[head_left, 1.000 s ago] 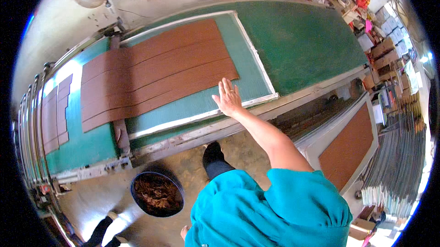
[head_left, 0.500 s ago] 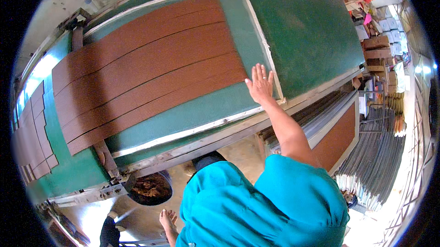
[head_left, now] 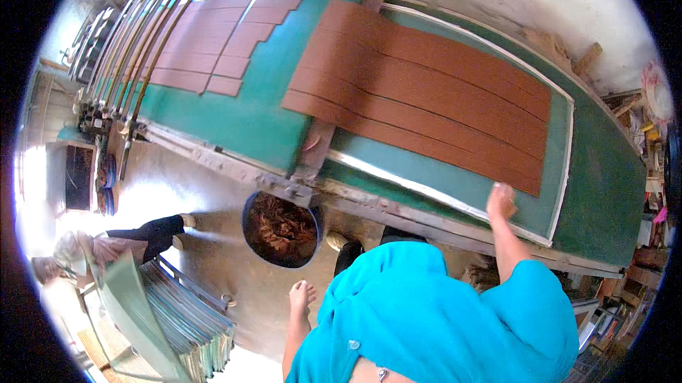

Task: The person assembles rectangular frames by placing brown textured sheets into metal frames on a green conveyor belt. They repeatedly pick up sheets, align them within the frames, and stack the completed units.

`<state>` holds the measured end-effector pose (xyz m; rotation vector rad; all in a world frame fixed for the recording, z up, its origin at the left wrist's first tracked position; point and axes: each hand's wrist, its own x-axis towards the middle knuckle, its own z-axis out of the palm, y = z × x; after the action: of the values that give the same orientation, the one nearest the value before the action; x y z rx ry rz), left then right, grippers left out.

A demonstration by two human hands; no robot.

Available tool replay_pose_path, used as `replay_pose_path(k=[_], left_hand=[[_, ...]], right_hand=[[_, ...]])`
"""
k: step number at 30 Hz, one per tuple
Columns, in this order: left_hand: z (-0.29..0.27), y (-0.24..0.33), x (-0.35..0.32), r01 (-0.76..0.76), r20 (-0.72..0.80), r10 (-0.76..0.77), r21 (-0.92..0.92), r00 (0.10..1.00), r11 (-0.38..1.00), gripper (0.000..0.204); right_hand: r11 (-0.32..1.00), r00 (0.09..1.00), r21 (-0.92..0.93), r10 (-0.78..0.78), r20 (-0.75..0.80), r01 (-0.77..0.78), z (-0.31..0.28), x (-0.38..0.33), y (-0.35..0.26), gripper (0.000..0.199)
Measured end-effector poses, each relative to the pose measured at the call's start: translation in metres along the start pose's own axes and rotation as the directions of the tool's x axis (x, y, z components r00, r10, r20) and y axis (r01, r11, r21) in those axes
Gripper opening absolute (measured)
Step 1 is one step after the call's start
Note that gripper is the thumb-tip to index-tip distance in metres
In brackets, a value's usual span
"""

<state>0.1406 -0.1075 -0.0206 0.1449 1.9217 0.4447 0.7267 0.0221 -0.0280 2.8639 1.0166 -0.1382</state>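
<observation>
A brown, finely ribbed sheet (head_left: 433,99), split lengthwise into several bands, lies partly on a white-edged frame with a green mesh (head_left: 408,159). Its left end reaches past the frame across a crossbar of the long green table. My right hand (head_left: 501,202) is by the frame's near right part, just below the sheet's near corner. Its fingers look curled in, with nothing seen in them; blur hides whether it touches the mesh. Away from the table, my left hand (head_left: 302,296) hangs low at my side, fingers folded and nothing visible in it.
Shorter brown pieces (head_left: 227,46) lie farther left on the green surface (head_left: 273,127), near several long rods (head_left: 167,35). A round tub of brown scraps (head_left: 283,230) stands beneath the table edge. At lower left, another person (head_left: 135,237) is beside a stack of framed screens (head_left: 188,319).
My view has swung left, bringing the rods, the other person and the screen stack into sight. My right hand, spread flat before, now has its fingers curled. My left fingers have closed more.
</observation>
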Motion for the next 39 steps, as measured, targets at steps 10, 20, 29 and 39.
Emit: replay_pose_path(k=[10, 20, 29, 39], left_hand=[[-0.109, 0.011, 0.03, -0.155, -0.005, 0.157, -0.182, 0.988, 0.971, 0.037], [-0.132, 0.166, -0.005, -0.373, -0.005, 0.389, -0.295, 0.921, 0.88, 0.036], [-0.035, 0.416, 0.083, -0.873, 0.058, 0.963, 0.44, 0.263, 0.212, 0.038], [0.075, 0.472, 0.171, -0.716, 0.34, 0.898, 0.697, 0.281, -0.04, 0.057]], right_hand=[[0.541, 0.696, 0.538, -0.707, -0.125, 0.646, -0.004, -0.136, -0.382, 0.048], [0.41, 0.539, 0.591, -0.841, -0.049, 0.694, 0.009, -0.171, -0.412, 0.016], [0.402, 0.704, 0.678, -0.667, -0.243, 0.615, -0.061, -0.052, -0.463, 0.009], [0.349, 0.714, 0.747, -0.66, -0.232, 0.566, -0.079, 0.008, -0.553, 0.007]])
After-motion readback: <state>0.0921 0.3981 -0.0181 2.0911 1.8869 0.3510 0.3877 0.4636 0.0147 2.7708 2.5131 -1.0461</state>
